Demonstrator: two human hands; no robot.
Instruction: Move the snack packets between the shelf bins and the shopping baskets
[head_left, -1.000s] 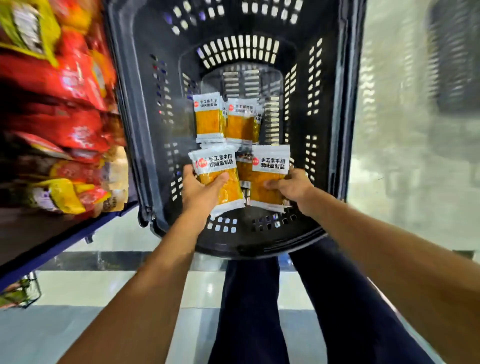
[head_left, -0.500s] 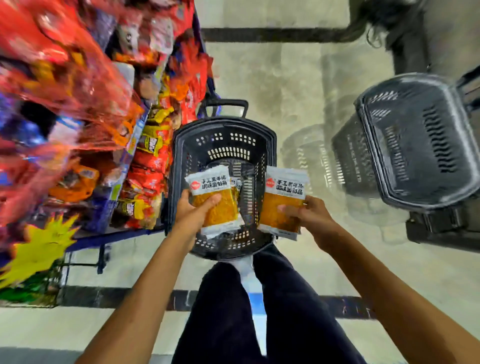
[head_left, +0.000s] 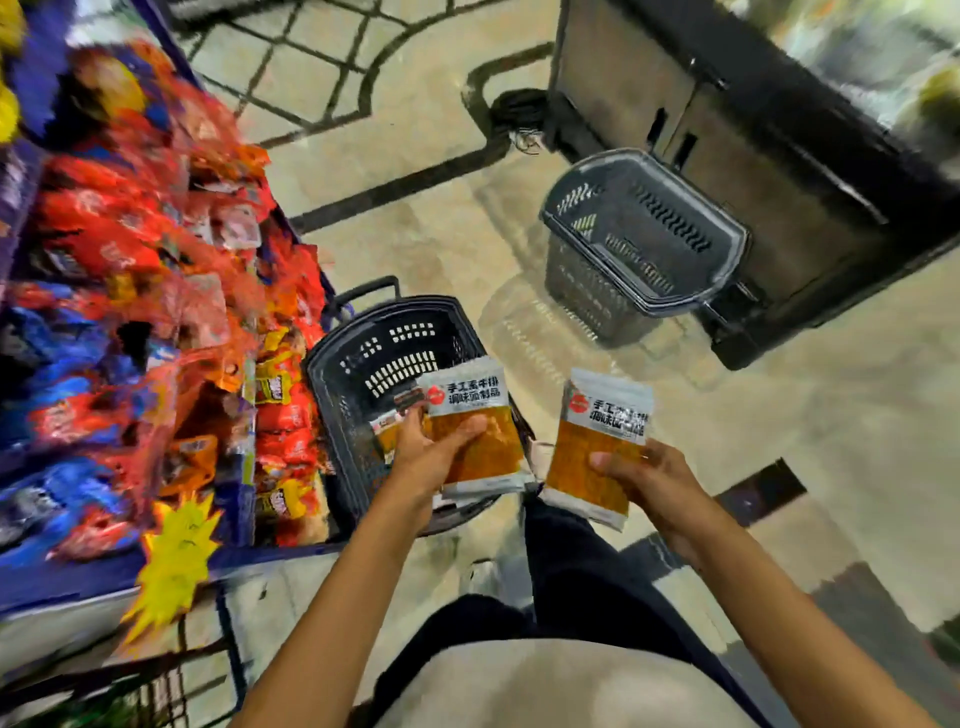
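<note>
Both hands are closed on flat snack packets, lifted above the dark basket (head_left: 358, 395) that stands on the floor (head_left: 441, 234) against the front edge of the shelf; the left hand (head_left: 423, 460) grips its packet (head_left: 480, 415) with the thumb across the orange face and fingers underneath, and a second pale edge below suggests a small stack, though I cannot tell for sure; the right hand (head_left: 649, 486) pinches a matching packet (head_left: 592, 452) by its lower right side; each packet is a thin, glossy rectangular pouch with a white printed header and an orange, grainy-looking body, its long axis running away from the person, header at the far end, the right one tilted slightly; at least one more packet (head_left: 387, 434) lies inside the dark basket, just beside the left hand; the shelf bins (head_left: 156, 291), heaped with crinkly red and orange wrappers, lie to the left, so the left hand is nearer them; a grey slotted basket (head_left: 675, 228) sits well apart, ahead and right, nearer the right hand, at the foot of a dark cabinet (head_left: 701, 119); which of the two is the goal is unclear, but either way the pouches look light, limp and easy to drop in flat; a yellow starburst tag (head_left: 174, 564) hangs at the shelf's near corner.
</note>
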